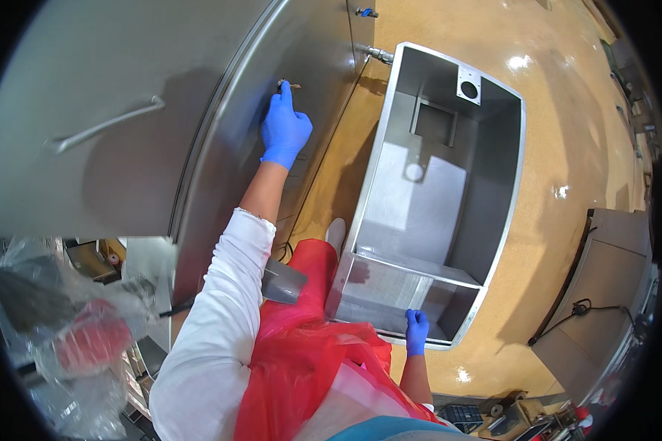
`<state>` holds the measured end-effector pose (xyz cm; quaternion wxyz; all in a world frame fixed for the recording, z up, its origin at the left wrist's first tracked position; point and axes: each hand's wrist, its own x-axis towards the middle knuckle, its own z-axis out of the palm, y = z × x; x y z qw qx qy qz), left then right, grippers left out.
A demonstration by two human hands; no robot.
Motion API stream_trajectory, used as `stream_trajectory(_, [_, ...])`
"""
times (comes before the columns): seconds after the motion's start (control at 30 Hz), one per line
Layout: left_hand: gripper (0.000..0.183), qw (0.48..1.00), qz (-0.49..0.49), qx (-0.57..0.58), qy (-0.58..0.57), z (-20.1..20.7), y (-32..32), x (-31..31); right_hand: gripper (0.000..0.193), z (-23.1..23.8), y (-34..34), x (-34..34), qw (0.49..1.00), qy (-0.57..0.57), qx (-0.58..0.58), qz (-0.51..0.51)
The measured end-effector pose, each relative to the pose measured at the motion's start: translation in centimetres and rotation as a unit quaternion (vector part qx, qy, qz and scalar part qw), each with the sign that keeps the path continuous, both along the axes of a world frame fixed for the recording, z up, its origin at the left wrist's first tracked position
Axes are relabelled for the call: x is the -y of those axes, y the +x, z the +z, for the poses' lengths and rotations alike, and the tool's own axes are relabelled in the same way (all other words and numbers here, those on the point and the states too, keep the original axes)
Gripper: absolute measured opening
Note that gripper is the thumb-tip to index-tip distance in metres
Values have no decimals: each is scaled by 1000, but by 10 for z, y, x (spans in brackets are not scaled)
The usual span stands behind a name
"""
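My left hand [283,131], in a blue glove, reaches up to a steel panel [324,51] on the left. Its fingers are closed at a small brownish fitting [293,86] on that panel, too small to name. My right hand [417,332], gloved in blue too, is closed over the near rim of a large steel tub [518,162]. The tub is long and deep, with a low divider [426,264] across its near end. A perforated plate with a round hole [468,87] sits at its far end.
A steel door with a bar handle [107,125] stands at the left. Clear plastic bags [66,331] hang at lower left. A grey cabinet with a black cable [588,287] is at right. A pipe fitting [379,54] lies between panel and tub. Tan floor [566,132] surrounds the tub.
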<state>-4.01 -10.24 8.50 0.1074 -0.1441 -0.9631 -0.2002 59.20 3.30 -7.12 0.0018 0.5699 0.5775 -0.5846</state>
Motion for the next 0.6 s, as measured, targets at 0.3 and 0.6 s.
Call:
stream_trajectory(0.3, [57, 970, -211, 122, -24, 35, 254, 39, 21, 25, 12, -57, 980, 167, -80, 69])
stream_trajectory(0.6, [49, 937, -273, 212, -51, 65, 427, 200, 25, 15, 119, -55, 987, 137, -59, 59])
